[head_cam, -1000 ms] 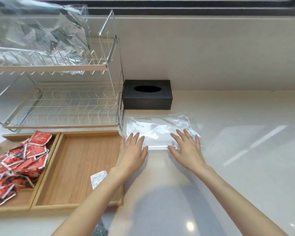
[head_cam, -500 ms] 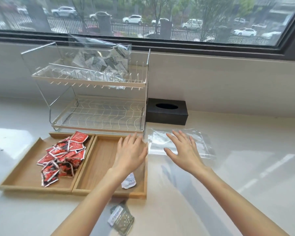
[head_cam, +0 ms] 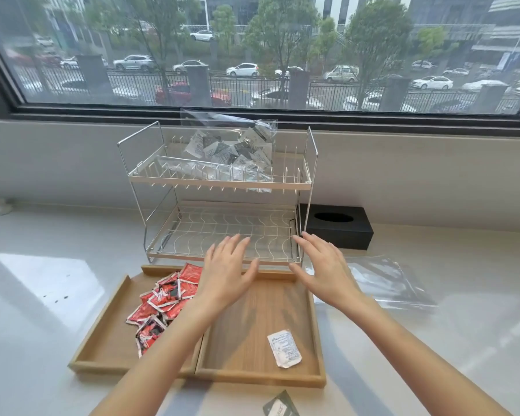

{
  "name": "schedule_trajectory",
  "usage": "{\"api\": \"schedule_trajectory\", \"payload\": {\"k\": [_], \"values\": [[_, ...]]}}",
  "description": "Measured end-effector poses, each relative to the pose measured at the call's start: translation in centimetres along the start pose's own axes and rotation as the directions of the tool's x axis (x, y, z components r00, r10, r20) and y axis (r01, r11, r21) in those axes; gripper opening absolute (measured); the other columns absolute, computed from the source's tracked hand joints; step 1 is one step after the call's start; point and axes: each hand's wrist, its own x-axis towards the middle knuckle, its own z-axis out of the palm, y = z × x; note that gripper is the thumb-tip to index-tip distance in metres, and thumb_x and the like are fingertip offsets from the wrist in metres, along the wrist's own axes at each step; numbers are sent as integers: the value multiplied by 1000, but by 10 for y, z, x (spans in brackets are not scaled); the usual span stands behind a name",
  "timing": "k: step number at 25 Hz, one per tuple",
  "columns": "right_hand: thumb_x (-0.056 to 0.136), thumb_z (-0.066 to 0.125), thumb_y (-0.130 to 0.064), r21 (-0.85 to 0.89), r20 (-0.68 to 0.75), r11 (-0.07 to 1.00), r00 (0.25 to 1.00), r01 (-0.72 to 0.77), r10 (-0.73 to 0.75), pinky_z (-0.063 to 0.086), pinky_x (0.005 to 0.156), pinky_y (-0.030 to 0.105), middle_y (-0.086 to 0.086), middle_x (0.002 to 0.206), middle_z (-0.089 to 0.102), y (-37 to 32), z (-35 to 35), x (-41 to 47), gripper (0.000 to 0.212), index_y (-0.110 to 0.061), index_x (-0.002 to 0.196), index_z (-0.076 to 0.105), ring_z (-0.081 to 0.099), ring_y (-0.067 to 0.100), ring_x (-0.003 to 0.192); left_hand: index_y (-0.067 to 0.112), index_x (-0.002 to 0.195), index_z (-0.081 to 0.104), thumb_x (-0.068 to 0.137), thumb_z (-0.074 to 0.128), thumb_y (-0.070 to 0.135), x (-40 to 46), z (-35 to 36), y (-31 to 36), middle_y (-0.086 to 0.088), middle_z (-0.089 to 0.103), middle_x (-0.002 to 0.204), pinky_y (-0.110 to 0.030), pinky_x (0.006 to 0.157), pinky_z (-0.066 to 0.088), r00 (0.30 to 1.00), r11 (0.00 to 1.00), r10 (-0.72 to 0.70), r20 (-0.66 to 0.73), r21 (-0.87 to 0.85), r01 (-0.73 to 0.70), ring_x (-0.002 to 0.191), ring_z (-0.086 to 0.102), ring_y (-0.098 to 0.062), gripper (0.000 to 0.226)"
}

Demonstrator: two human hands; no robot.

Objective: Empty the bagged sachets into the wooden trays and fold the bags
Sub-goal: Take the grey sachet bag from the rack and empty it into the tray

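Head camera view, looking down at a pale counter below a window. Both hands reach forward, palms down, fingers straight and spread, holding nothing. The left hand [head_cam: 227, 271] hovers over the far edge of the two wooden trays; the right hand [head_cam: 323, 270] hovers beside it, fingertips near the lower shelf of a two-tier wire rack [head_cam: 222, 187].

On the rack's upper shelf sits a clear bag of white and dark sachets [head_cam: 237, 151], its open end leaning back toward the window.

The left tray [head_cam: 102, 334] holds a heap of red sachets [head_cam: 165, 301]. The right tray [head_cam: 317, 334], touching it side by side, holds one white sachet [head_cam: 284, 349], long axis running near to far.

An empty clear bag [head_cam: 388, 280] lies flat on the counter right of the trays, long axis left to right. A black tissue box [head_cam: 336, 228] stands behind it. A dark sachet [head_cam: 279, 406] lies at the near edge.
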Motion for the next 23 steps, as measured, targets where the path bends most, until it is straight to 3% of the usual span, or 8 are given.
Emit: {"api": "schedule_trajectory", "payload": {"k": [14,23], "values": [[90,51,-30,103,-167,994,986,30,-13,25,109,28,0,144,42,-71,-11,74,50,-19,137,38,35,14,134,12,127,46,91,44,30,65,-80,-75,-6,49,134,-36,101,35,981,962,27,-190,-262,-77,123,46,-21,40],[90,50,-26,144,-252,989,968,24,13,31,105,31,5,139,48,-96,-51,154,46,-14,134,41,42,19,129,7,122,50,92,43,24,143,-132,-116,-13,54,127,-40,99,39,955,959,50,-292,-252,-127,118,50,-27,36]]}}
